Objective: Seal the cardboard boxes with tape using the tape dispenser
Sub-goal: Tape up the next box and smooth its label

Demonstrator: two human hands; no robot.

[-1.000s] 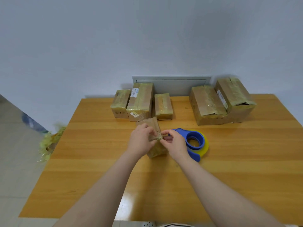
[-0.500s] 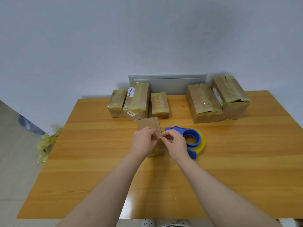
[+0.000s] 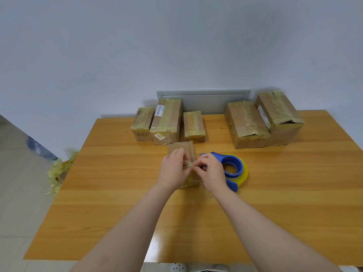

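From here I see the small cardboard box [image 3: 181, 149] at mid-desk [image 3: 117, 193]. It is brown, its near end wrapped in yellowish tape, and it sits just left of the blue tape dispenser [image 3: 233, 165]. The left hand [image 3: 172, 171] and right hand [image 3: 211, 171] have their fingers pinched on a tape scrap [image 3: 189, 164] atop it, unchanged from half a second ago.
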